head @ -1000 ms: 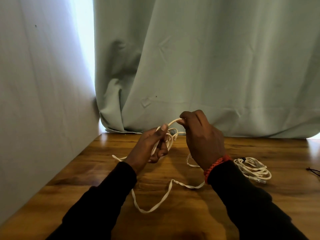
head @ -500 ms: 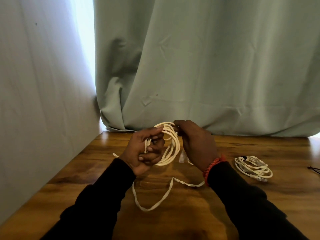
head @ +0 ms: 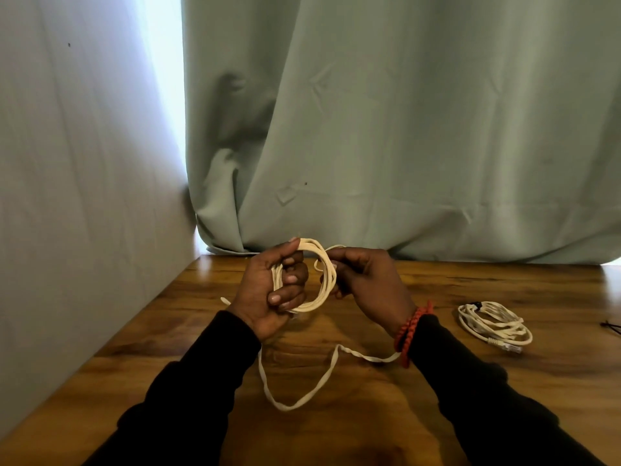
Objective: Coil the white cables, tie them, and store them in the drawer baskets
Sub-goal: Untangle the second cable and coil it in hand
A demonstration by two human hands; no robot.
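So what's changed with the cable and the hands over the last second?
The left hand has turned palm-up and now grips a fuller coil, more turns gathered than before. The right hand came down from its raised grip and pinches the coil's right side. The loose tail shortened slightly. The tied bundle and table stayed put.

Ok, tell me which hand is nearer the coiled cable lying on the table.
Right. The right hand is just left of the finished coil; the left hand sits farther left, gripping the other cable.
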